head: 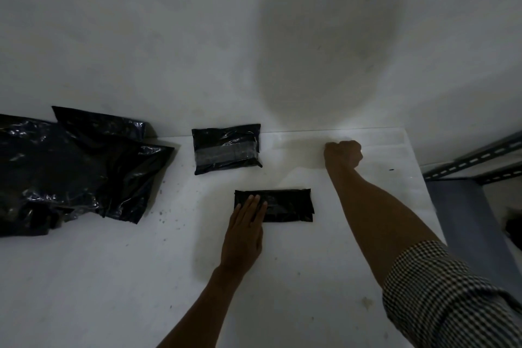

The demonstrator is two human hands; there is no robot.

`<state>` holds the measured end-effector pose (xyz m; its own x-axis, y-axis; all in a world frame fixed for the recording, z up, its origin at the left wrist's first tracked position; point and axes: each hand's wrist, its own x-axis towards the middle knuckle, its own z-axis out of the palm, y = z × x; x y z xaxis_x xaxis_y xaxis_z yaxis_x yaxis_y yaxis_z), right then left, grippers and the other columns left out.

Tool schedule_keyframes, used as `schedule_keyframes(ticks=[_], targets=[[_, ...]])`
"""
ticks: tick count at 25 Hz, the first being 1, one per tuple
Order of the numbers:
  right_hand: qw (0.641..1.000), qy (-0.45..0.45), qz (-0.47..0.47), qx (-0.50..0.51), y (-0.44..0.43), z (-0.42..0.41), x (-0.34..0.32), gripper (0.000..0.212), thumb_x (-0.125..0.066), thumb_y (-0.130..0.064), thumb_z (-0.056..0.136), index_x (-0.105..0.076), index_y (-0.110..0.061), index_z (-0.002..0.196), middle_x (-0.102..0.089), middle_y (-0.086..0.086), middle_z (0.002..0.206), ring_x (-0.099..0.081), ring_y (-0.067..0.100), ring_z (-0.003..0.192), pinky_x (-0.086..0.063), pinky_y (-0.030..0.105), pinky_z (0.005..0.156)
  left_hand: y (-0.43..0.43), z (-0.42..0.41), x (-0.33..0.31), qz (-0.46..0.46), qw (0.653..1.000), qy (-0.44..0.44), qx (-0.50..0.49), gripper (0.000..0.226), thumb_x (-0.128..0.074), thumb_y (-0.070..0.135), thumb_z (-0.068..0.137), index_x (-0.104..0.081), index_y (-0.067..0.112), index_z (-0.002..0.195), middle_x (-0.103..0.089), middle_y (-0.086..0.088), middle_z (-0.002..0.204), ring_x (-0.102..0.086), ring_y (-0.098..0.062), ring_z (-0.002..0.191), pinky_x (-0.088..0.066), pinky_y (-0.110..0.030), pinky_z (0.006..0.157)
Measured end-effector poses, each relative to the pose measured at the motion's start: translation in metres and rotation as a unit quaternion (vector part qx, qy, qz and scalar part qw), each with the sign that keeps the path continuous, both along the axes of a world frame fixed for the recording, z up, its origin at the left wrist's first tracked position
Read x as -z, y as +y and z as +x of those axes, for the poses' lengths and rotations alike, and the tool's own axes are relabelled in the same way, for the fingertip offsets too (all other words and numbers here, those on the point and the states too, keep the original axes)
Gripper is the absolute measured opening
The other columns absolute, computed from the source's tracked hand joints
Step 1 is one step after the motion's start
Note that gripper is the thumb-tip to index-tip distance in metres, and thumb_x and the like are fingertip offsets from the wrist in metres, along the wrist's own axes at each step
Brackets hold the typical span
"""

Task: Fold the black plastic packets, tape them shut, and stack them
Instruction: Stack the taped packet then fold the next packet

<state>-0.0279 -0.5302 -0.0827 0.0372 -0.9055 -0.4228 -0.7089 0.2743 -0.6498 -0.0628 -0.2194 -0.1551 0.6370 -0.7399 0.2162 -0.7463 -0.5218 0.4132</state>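
My left hand [245,223] lies flat, fingers straight, pinning the folded packet [285,205] on the near counter [141,277]. My right hand [343,154] is clenched far right (on what, I cannot tell). The plastic seems light, slick and springy, so I should hold its folded edge.

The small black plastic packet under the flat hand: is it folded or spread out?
Folded. The small black plastic packet is a compact rectangle with doubled edges at its right end, pressed by the left hand. No tape shows on it.

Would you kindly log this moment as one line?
left hand: pressing folded packet | right hand: fisted, holding nothing visible | taped packet: lying apart
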Motion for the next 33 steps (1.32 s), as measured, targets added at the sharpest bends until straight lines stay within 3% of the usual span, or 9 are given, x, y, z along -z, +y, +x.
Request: schedule_keyframes(ticks=[3,6,8,13,17,21,25,29,33], targets=[[1.000,-0.008,-0.015,-0.020,0.003,0.000,-0.001,0.018,-0.060,-0.007,0.089,-0.069,0.003,0.101,-0.070,0.014,0.096,-0.069,0.026,0.086,-0.046,0.022,0.068,-0.001,0.000,-0.002,-0.002,1.000,-0.008,-0.004,0.053,-0.051,0.012,0.096,-0.039,0.009,0.148,-0.037,-0.013,0.154,-0.025,-0.024,0.147,-0.025,-0.044,0.119],[0.996,-0.022,-0.068,-0.052,0.013,0.001,-0.012,0.032,-0.059,-0.008,0.091,-0.065,0.001,0.121,-0.067,0.014,0.121,-0.065,0.026,0.109,-0.048,0.022,0.087,-0.003,0.001,-0.005,-0.007,1.000,-0.023,-0.005,0.051,-0.054,0.012,0.096,-0.042,0.006,0.145,-0.039,-0.014,0.153,-0.025,-0.024,0.147,-0.024,-0.046,0.119],[0.994,-0.049,-0.084,-0.041,0.020,0.001,-0.020,0.031,-0.062,-0.009,0.090,-0.069,-0.003,0.120,-0.070,0.013,0.117,-0.069,0.024,0.104,-0.052,0.023,0.089,-0.006,0.000,-0.008,-0.010,1.000,-0.026,-0.010,0.049,-0.055,0.015,0.097,-0.045,0.003,0.143,-0.040,-0.014,0.152,-0.027,-0.025,0.147,-0.025,-0.048,0.119],[0.965,-0.230,-0.129,0.008,0.055,-0.031,-0.050,0.008,-0.072,-0.017,0.082,-0.077,-0.021,0.087,-0.074,0.001,0.076,-0.072,0.020,0.073,-0.061,0.042,0.076,-0.001,-0.003,-0.014,-0.035,0.999,-0.020,0.001,0.044,-0.056,0.015,0.097,-0.050,0.003,0.139,-0.047,-0.014,0.147,-0.036,-0.025,0.143,-0.032,-0.045,0.116],[0.933,-0.342,-0.106,-0.029,0.097,-0.068,-0.089,0.008,-0.079,-0.024,0.080,-0.075,-0.027,0.087,-0.073,0.000,0.076,-0.071,0.020,0.076,-0.060,0.041,0.076,-0.001,-0.005,-0.031,-0.100,0.987,0.103,-0.067,0.041,-0.051,0.021,0.101,-0.051,0.008,0.140,-0.058,-0.011,0.136,-0.053,-0.020,0.129,-0.044,-0.030,0.108],[0.906,-0.419,-0.050,-0.041,0.124,-0.092,-0.107,0.022,-0.077,-0.007,0.083,-0.070,-0.007,0.103,-0.069,0.014,0.080,-0.072,0.027,0.076,-0.061,0.039,0.074,-0.001,0.004,-0.058,-0.209,0.922,0.275,-0.175,0.031,-0.047,0.021,0.104,-0.063,0.006,0.126,-0.072,-0.002,0.106,-0.067,-0.008,0.099,-0.056,-0.033,0.091],[0.899,-0.437,0.000,-0.034,0.144,-0.106,-0.087,0.030,-0.077,-0.006,0.082,-0.067,-0.008,0.111,-0.069,0.022,0.089,-0.072,0.036,0.081,-0.060,0.049,0.079,0.001,0.013,-0.075,-0.302,0.777,0.490,-0.255,0.051,-0.038,0.047,0.103,-0.070,0.008,0.113,-0.076,0.003,0.097,-0.068,-0.012,0.101,-0.049,-0.042,0.101],[0.903,-0.427,0.027,-0.034,0.160,-0.114,-0.070,0.035,-0.076,-0.005,0.083,-0.065,-0.006,0.116,-0.069,0.020,0.089,-0.071,0.032,0.080,-0.059,0.051,0.080,0.011,0.017,-0.079,-0.313,0.710,0.583,-0.242,0.034,-0.049,0.054,0.096,-0.075,0.032,0.094,-0.076,0.001,0.097,-0.068,-0.021,0.105,-0.043,-0.046,0.107],[0.902,-0.421,0.000,-0.094,0.172,-0.118,-0.064,0.038,-0.075,-0.007,0.083,-0.063,-0.007,0.119,-0.068,0.021,0.087,-0.071,0.032,0.087,-0.060,0.046,0.080,0.017,0.018,-0.078,-0.332,0.686,0.602,-0.239,0.043,-0.063,0.054,0.086,-0.076,0.015,0.100,-0.075,-0.009,0.100,-0.069,-0.022,0.105,-0.044,-0.046,0.107]])
